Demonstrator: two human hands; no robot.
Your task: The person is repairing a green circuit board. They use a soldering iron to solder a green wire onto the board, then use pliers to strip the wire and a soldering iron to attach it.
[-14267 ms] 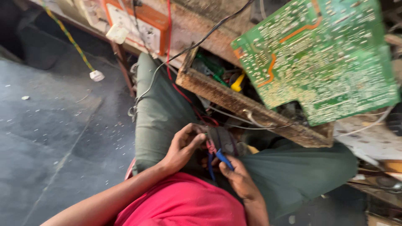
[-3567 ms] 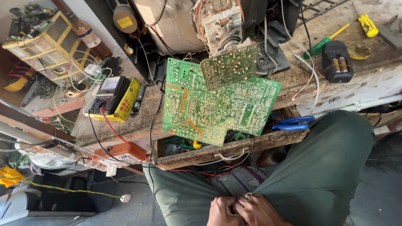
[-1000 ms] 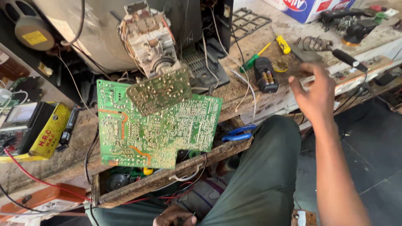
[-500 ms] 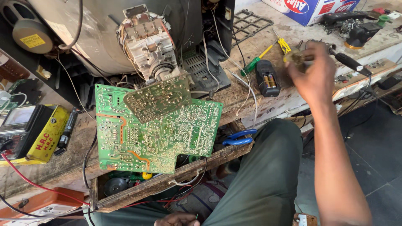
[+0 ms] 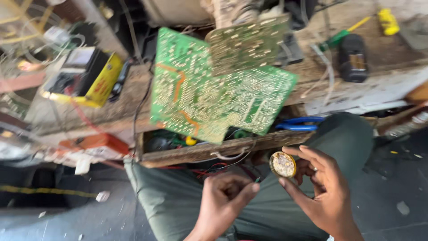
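Note:
My right hand (image 5: pixel 322 183) holds a small round tin (image 5: pixel 282 164) of yellowish paste between thumb and fingers, above my right thigh. My left hand (image 5: pixel 225 196) is just left of it with fingers pinched together near a thin dark tip (image 5: pixel 257 180); whether it grips something I cannot tell. Both hands hover over my lap in green trousers (image 5: pixel 178 201). A large green circuit board (image 5: pixel 214 98) leans above them against the wooden bench edge (image 5: pixel 223 149), solder side facing me.
A yellow multimeter (image 5: pixel 96 78) sits on the bench at left. Blue-handled pliers (image 5: pixel 298 124) lie by the board's right corner. A black block (image 5: pixel 353 58) and a green and yellow screwdriver (image 5: pixel 356 29) lie at the top right. An orange box (image 5: pixel 96 143) sits at lower left.
My right hand has come back from the bench top down to my lap, now holding the round tin. The view has swung down and left, and my left hand has risen beside it.

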